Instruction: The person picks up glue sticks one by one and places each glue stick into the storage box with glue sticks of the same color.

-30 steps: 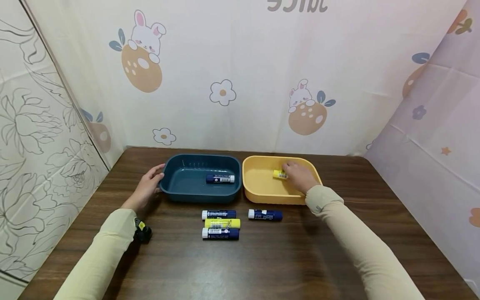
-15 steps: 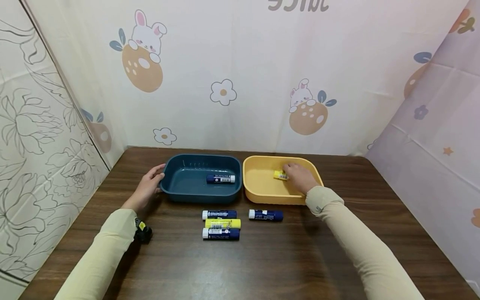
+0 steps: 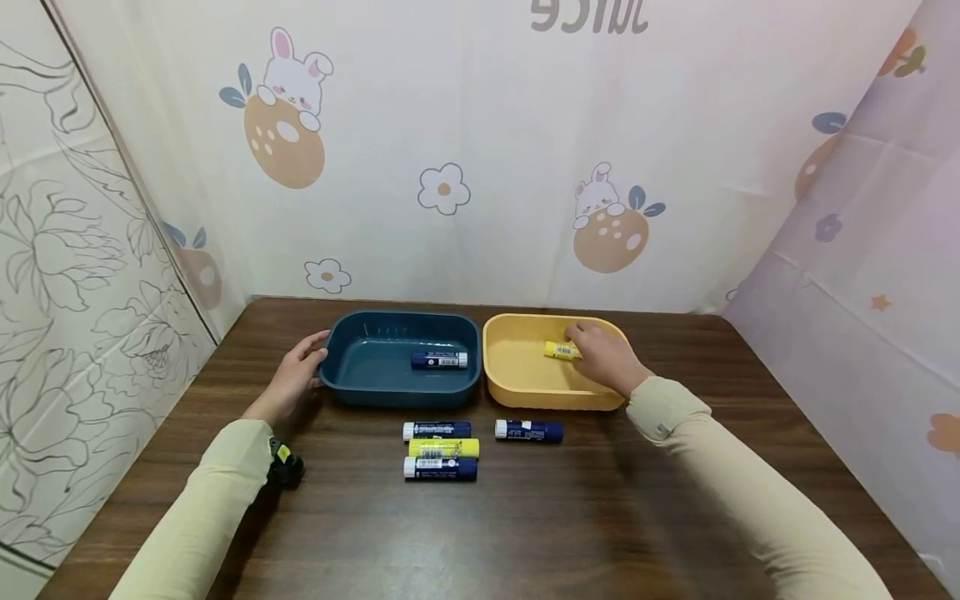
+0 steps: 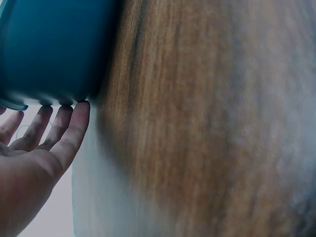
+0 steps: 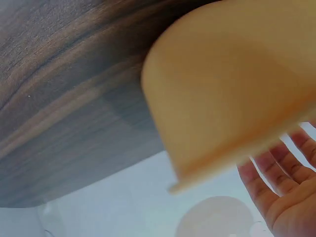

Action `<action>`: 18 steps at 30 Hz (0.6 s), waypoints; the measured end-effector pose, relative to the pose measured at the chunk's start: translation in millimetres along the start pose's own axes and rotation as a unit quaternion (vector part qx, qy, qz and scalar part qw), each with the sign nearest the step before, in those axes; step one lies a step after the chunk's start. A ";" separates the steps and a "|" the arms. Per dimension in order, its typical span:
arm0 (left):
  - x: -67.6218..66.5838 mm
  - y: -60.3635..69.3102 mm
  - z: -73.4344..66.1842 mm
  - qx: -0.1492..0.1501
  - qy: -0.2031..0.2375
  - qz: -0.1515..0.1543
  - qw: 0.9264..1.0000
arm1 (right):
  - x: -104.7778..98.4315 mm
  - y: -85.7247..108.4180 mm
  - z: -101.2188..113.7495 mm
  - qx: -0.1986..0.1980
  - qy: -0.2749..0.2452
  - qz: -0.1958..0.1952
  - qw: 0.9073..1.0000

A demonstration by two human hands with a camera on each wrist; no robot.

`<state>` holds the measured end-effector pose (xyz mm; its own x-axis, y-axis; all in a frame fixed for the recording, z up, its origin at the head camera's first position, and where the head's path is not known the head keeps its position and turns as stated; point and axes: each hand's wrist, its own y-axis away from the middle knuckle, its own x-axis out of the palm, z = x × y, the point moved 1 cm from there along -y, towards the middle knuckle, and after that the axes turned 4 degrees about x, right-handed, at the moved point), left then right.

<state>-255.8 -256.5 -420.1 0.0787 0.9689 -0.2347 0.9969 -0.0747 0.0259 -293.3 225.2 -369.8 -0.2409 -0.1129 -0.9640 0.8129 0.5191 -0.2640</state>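
A yellow glue stick lies in the yellow tray. My right hand is inside that tray, its fingertips at the stick's right end, which they partly hide. In the right wrist view, the fingers are spread and nearly straight behind the tray's rim. My left hand touches the left end of the dark blue tray, with straight fingertips against its outer wall in the left wrist view. A dark blue glue stick with a white cap lies in the blue tray.
In front of the trays, a yellow glue stick lies between two dark blue glue sticks. Another dark blue glue stick lies to their right. The trays stand side by side on a brown wooden table, before a printed curtain.
My right hand has lifted slightly and shows more of the yellow glue stick, while its wrist and forearm have shifted right. The left hand and the glue sticks stay in place.
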 end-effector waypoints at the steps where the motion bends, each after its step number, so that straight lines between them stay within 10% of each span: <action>1: -0.3 0.2 0.0 -0.001 -0.002 -0.001 1.000 | -3.2 1.5 3.4 -0.008 -0.001 -0.006 1.000; 18: 1.9 0.0 -1.8 -0.005 0.008 -0.002 1.000 | -25.7 40.1 65.7 -0.088 -0.049 -0.048 0.994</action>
<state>-255.7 -254.2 -418.9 0.0741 0.9730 -0.2187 0.9971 -0.0679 0.0356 -219.7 193.3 -357.8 -0.2523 -0.2471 -0.9356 0.6820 0.6405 -0.3531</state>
